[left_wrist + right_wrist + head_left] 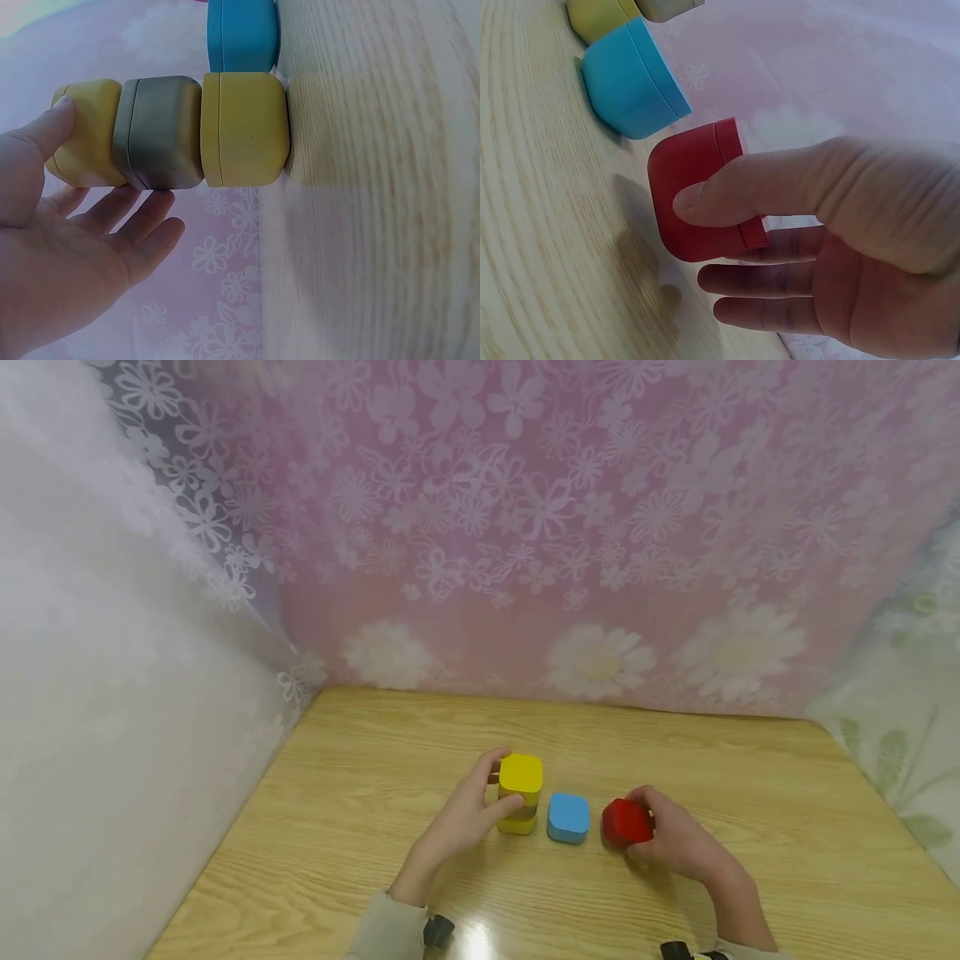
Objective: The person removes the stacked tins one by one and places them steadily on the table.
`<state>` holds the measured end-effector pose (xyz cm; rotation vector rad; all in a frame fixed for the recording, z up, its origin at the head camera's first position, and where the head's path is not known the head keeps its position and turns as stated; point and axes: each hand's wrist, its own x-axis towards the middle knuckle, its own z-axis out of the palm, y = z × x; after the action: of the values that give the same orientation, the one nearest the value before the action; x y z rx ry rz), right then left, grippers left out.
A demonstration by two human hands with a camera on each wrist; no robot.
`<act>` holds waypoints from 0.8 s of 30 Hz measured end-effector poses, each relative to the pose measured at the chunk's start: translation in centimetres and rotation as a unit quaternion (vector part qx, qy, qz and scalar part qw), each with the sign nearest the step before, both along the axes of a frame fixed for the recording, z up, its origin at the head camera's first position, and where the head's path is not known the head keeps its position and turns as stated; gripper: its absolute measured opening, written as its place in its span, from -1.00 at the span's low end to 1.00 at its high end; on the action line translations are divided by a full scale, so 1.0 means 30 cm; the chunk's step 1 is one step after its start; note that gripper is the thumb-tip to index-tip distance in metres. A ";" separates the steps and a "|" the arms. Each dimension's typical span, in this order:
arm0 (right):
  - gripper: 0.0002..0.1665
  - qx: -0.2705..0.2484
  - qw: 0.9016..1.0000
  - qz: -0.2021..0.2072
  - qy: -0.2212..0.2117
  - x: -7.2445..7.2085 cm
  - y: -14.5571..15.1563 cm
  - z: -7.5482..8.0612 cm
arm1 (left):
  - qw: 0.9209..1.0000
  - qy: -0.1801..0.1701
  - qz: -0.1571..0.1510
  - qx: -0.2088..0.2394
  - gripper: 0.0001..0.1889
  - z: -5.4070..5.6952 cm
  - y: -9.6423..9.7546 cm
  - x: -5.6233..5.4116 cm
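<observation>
Left hand grips a yellow block, right hand a red block, blue block between the hands.

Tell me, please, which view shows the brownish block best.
The left wrist view: the brownish block shows a broad, nearly unobstructed side between two yellow blocks. The head view gives a narrow strip partly behind the left hand; the right wrist view, only a part cut off at the top edge.

Pink flower-printed cloth hangs behind a wood-grain table bearing a white light glare, with pale cloth on both sides
</observation>
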<state>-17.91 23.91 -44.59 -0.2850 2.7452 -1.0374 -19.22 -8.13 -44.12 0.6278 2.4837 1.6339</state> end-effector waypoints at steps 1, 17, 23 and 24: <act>-0.26 0.001 1.000 -0.003 0.000 0.002 0.000 0.001 | 1.000 0.002 -0.002 0.000 -0.30 -0.001 0.001 0.000; -0.22 0.014 1.000 -0.006 -0.012 -0.003 -0.001 -0.006 | 1.000 -0.001 -0.003 -0.005 -0.29 -0.003 -0.003 -0.004; -0.22 0.018 1.000 -0.001 -0.004 -0.008 0.003 -0.011 | 1.000 0.000 0.000 -0.004 -0.29 -0.003 -0.004 -0.007; -0.23 0.017 1.000 -0.003 -0.007 -0.008 0.004 -0.012 | 1.000 0.001 -0.001 -0.004 -0.29 -0.003 -0.003 -0.007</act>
<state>-18.15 24.02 -44.95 -0.2632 2.7500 -0.9896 -19.42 -8.22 -44.19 0.6315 2.4891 1.6224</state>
